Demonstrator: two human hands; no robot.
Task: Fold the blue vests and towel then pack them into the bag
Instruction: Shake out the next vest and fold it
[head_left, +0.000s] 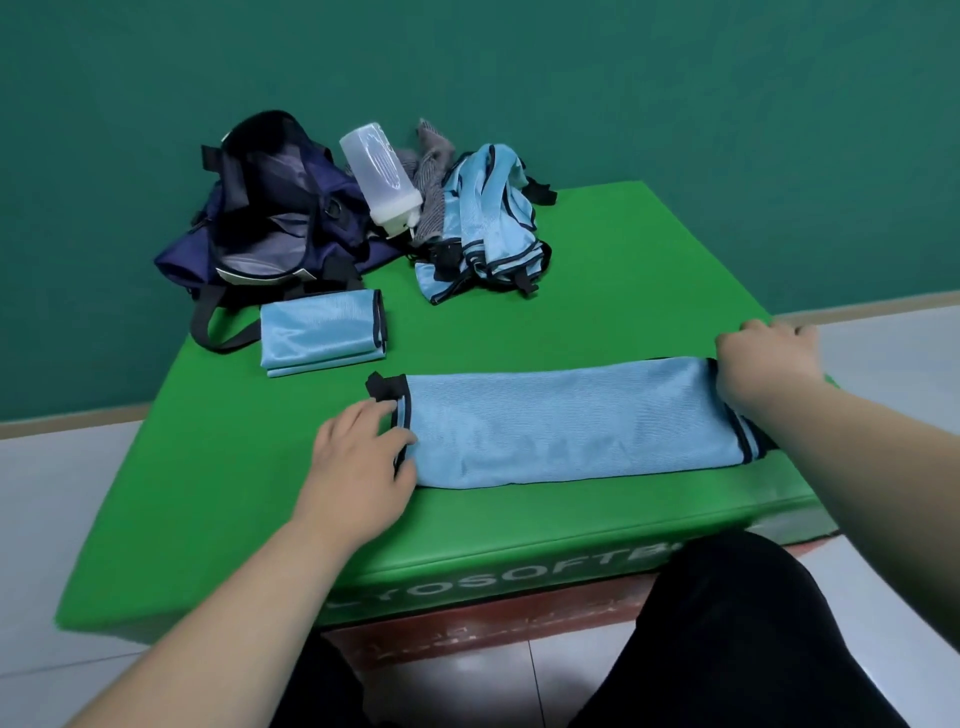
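Observation:
A light blue vest (561, 421) with black trim lies folded into a long strip across the near part of the green mat (467, 322). My left hand (363, 462) holds its left end, thumb on top of the black edge. My right hand (763, 364) grips its right end. A folded blue vest (322, 332) lies behind it to the left. Further back, a heap of unfolded blue vests (488, 228) sits beside a grey towel (431, 171). The navy bag (270, 218) stands open at the back left.
A clear plastic bottle (379, 176) leans between the bag and the towel. The mat tops a low red box; white tiled floor surrounds it and a green wall stands behind. My dark-trousered knees are at the bottom right.

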